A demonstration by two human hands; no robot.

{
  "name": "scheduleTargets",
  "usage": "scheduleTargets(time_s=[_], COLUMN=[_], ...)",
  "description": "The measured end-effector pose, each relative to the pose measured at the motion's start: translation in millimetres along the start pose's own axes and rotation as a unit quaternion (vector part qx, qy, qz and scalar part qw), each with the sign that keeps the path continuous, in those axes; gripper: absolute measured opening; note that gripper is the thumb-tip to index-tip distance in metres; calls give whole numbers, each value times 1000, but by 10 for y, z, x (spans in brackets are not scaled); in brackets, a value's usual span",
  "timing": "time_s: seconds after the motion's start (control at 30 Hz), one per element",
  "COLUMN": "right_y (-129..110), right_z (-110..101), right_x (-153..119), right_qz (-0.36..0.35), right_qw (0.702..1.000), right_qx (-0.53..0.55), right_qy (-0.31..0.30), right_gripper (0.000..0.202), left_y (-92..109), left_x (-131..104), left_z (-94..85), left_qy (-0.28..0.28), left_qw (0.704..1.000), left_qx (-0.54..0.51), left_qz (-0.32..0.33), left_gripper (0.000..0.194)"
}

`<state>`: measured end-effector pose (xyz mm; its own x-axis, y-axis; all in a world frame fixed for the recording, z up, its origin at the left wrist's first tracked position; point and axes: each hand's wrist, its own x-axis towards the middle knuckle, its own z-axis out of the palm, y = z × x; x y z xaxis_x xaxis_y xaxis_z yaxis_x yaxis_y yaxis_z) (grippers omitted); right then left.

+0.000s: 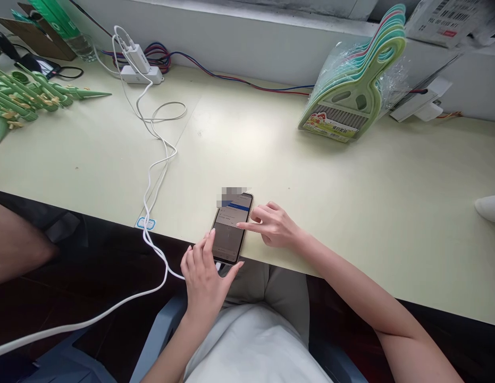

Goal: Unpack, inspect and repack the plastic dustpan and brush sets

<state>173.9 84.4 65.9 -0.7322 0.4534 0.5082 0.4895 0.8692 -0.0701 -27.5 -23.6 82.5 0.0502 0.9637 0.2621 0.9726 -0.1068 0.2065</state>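
A dark smartphone (230, 234) lies screen up at the table's front edge, its lower end reaching the edge, with a white cable plugged into its bottom. My left hand (207, 274) is at the phone's lower left, fingers and thumb spread around its lower end, fingertips at its left side. My right hand (273, 226) is on the right of the phone; one finger points onto the screen while the others are curled, and nothing is held in it. The screen shows a blue bar and a pale panel, the text too small to read.
White cables (163, 143) run from a power strip (141, 74) across the table (239, 138) and over its front edge. Wrapped green dustpan sets (343, 101) stand at the back right. Green jointed pieces (27, 96) lie at left. A white object (489, 208) is at the right edge.
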Motion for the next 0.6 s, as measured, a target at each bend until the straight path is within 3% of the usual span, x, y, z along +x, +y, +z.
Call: scheduleTargets(time_s=[0.2, 0.37, 0.5, 0.6], right_y=[17, 174, 453, 691], right_z=[-27, -132, -236, -284], right_x=[6, -24, -85, -159], right_qz=[21, 170, 339, 444], right_qw=[999, 980, 926, 863], right_qx=[25, 34, 13, 58], right_qy=[9, 94, 168, 235], right_gripper=[51, 52, 43, 43], left_y=[-17, -73, -174, -233], left_x=[1, 42, 263, 569], left_z=[-7, -5, 4, 24], left_qy=[-6, -7, -50, -89], left_qw=[1000, 1000, 996, 991], left_qx=[1, -24, -75, -101], left_qz=[5, 0, -16, -17], left_gripper=[86, 86, 87, 85])
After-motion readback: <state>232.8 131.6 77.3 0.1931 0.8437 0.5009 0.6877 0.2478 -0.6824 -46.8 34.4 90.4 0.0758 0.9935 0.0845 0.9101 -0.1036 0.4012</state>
